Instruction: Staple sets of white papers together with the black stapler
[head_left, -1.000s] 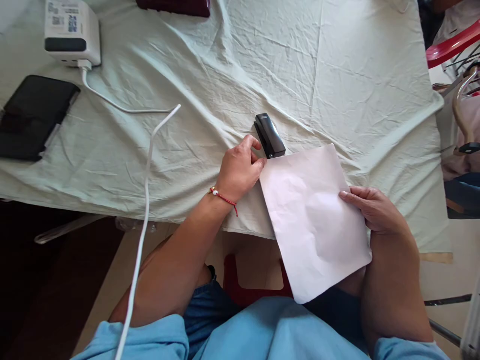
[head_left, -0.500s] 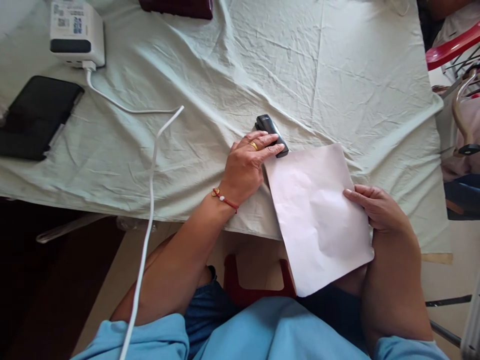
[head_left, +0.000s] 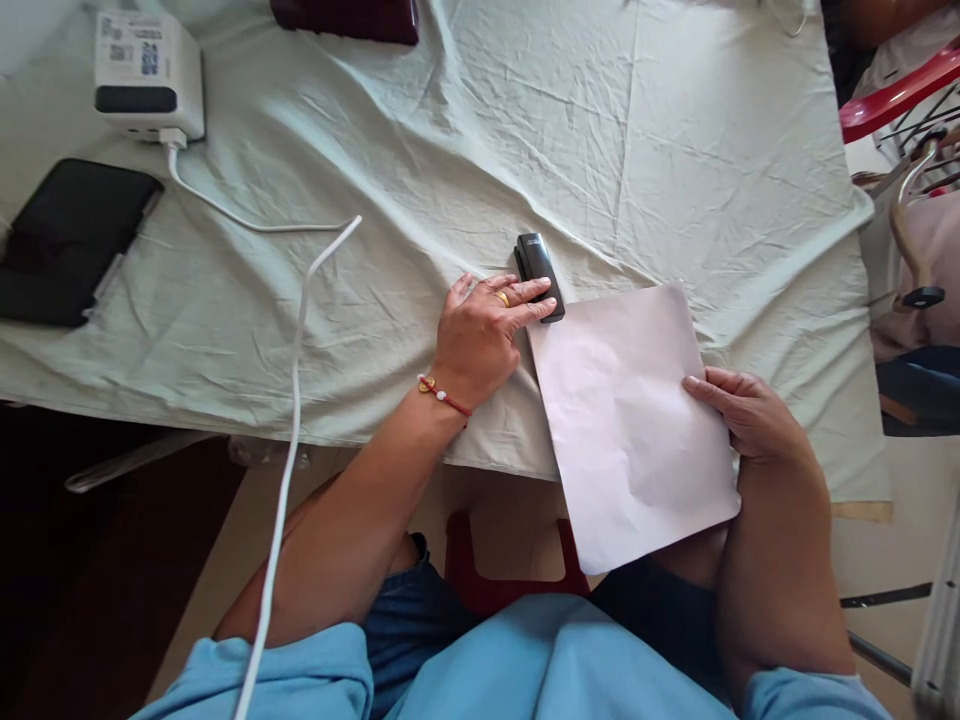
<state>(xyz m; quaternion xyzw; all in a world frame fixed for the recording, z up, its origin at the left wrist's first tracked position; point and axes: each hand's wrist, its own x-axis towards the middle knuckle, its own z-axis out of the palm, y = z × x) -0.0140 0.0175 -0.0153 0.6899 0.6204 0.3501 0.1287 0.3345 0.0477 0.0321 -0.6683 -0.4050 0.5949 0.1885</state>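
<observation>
A black stapler [head_left: 534, 258] lies on the cloth-covered table, with the top left corner of a white sheet of paper [head_left: 630, 420] at its near end. My left hand [head_left: 480, 335], wearing a gold ring, grips the stapler with two fingers across its top; the thumb is hidden. On the paper's right edge, my right hand [head_left: 754, 415] pinches the sheet, thumb on top and fingers underneath. The sheet slants down past the table's front edge over my lap and looks slightly wrinkled.
A white power adapter [head_left: 148, 75] at the back left feeds a white cable [head_left: 296, 370] running past my left arm. Near it lies a black phone-like device [head_left: 75, 240]. A dark red case [head_left: 345, 18] sits at the far edge. A red stool [head_left: 517, 590] shows below the table [head_left: 712, 180].
My left fingers and the stapler have shifted slightly, and the stapler now points more directly away from me. The paper's lower end has risen a little. My right hand keeps its pinch.
</observation>
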